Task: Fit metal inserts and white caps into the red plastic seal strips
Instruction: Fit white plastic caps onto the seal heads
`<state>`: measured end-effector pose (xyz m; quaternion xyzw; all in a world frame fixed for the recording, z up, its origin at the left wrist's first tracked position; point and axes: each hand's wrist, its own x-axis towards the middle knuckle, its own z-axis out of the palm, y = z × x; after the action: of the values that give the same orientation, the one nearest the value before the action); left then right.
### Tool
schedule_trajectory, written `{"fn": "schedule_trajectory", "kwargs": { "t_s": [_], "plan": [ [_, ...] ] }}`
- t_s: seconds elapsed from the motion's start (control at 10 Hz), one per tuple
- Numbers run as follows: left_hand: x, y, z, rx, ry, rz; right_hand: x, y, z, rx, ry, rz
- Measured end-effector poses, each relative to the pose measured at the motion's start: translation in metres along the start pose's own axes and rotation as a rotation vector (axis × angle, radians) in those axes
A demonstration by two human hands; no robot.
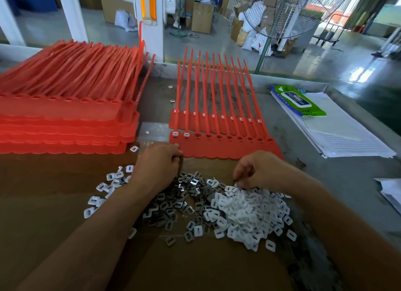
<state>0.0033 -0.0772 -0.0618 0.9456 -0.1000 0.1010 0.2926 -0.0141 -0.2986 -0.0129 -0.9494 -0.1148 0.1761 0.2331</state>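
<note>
Cardboard sheet (54, 204) bears white caps (245, 212), metal inserts (173, 204); both hands over piles.

On the worktop (338, 182), a stack of seal strips (65, 117) lies at ten o'clock, a single sheet of strips (221, 145) at twelve, papers (338, 134) at two, and the inserts (173, 201) sit left of the caps (245, 212) at centre.

Head view looks forward and down, close over the table (338, 182), factory floor (314, 58) toward twelve o'clock.
</note>
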Motion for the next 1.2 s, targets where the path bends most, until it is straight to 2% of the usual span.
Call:
{"fn": "schedule_trajectory", "kwargs": {
  "t_s": [0.3, 0.6, 0.8, 1.0, 1.2],
  "plan": [
    [0.0, 0.0, 0.0, 0.007, -0.001, 0.011, -0.004, 0.004, 0.008, -0.043, 0.027, -0.084],
    [0.001, 0.0, 0.0, 0.014, -0.017, 0.0, -0.009, 0.008, 0.007, -0.086, -0.021, -0.19],
    [0.001, -0.001, 0.0, 0.011, -0.02, -0.008, -0.009, 0.008, 0.006, 0.15, 0.112, -0.15],
    [0.001, 0.0, 0.0, 0.006, -0.024, -0.009, 0.003, -0.007, 0.005, 0.194, 0.3, -0.187],
    [0.0, 0.0, 0.0, -0.001, -0.024, 0.0, 0.018, -0.021, 0.006, 0.165, 0.389, -0.197]
  ]
}}
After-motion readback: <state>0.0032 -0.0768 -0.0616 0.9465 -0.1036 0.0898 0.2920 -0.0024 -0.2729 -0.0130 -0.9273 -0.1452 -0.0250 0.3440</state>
